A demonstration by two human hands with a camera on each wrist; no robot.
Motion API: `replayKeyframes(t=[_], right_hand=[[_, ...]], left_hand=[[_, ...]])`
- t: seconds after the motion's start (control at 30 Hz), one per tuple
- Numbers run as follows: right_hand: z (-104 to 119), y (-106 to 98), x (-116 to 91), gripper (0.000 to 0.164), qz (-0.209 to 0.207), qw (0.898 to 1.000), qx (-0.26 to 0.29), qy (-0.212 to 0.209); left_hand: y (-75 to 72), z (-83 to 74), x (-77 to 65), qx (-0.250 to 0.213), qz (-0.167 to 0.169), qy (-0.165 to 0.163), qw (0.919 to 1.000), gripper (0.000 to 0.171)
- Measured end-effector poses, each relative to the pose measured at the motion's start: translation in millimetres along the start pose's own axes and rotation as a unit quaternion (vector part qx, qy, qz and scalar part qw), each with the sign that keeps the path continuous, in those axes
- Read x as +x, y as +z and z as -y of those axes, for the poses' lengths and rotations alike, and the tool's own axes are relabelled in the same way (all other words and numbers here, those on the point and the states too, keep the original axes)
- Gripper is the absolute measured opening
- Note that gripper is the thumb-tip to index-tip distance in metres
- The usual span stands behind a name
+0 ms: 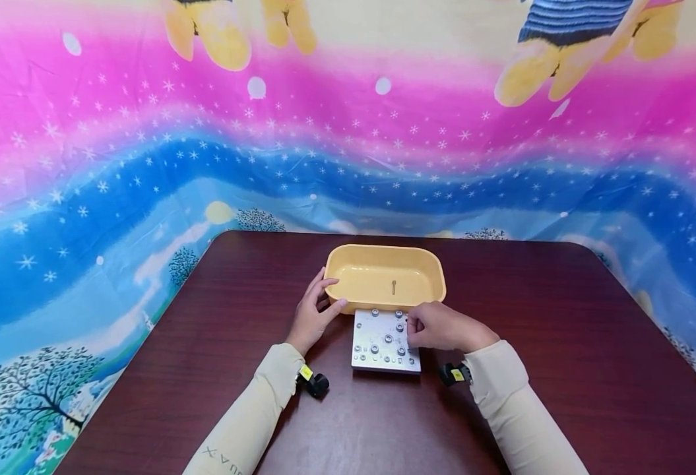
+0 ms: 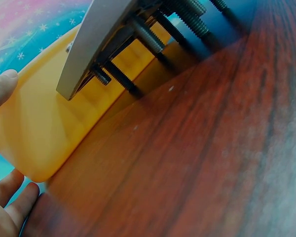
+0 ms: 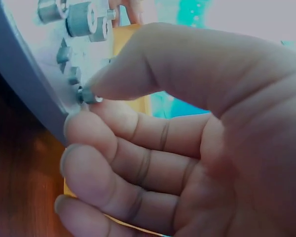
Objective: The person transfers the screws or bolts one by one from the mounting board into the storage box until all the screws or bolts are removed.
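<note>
One screw (image 3: 92, 96) in right grip (image 1: 445, 328), another screw (image 1: 393, 287) in tray (image 1: 362, 285)

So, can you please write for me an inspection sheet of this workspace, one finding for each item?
Surface: dark red wood-grained table, glossy.
Job's things: metal plate bearing many screws, threads projecting beneath; yellow tray just beyond it, with one loose screw inside.
Clutter: nothing seen.
Fingers: those of the left hand hold the yellow tray's left end; those of the right hand pinch a small screw at the plate's right side.
Cables: nothing seen.
Surroundings: printed pink-and-blue backdrop behind the table.
</note>
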State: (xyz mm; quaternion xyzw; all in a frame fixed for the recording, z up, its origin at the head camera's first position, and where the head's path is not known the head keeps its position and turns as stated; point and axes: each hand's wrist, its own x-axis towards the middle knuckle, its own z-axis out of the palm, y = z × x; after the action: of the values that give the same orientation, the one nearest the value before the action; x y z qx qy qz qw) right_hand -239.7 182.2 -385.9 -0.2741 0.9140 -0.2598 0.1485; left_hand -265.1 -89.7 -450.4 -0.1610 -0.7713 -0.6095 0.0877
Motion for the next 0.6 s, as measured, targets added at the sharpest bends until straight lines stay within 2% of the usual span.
replayKeyframes(t=[0.37,0.6], right_hand=[[-1.7,0.3,1.1,0.014,-0.026,0.999,-0.001,-0.028],[-0.9,0.6,1.4,0.012,-0.034,0.999,0.005,-0.026]], left_hand=[[-0.2,-1.3,-0.2,0.001,-0.002,0.000,1.0000,0.046],[-0.4,-1.6,-0.4,-0.003,-0.002,0.000,1.0000,0.046]])
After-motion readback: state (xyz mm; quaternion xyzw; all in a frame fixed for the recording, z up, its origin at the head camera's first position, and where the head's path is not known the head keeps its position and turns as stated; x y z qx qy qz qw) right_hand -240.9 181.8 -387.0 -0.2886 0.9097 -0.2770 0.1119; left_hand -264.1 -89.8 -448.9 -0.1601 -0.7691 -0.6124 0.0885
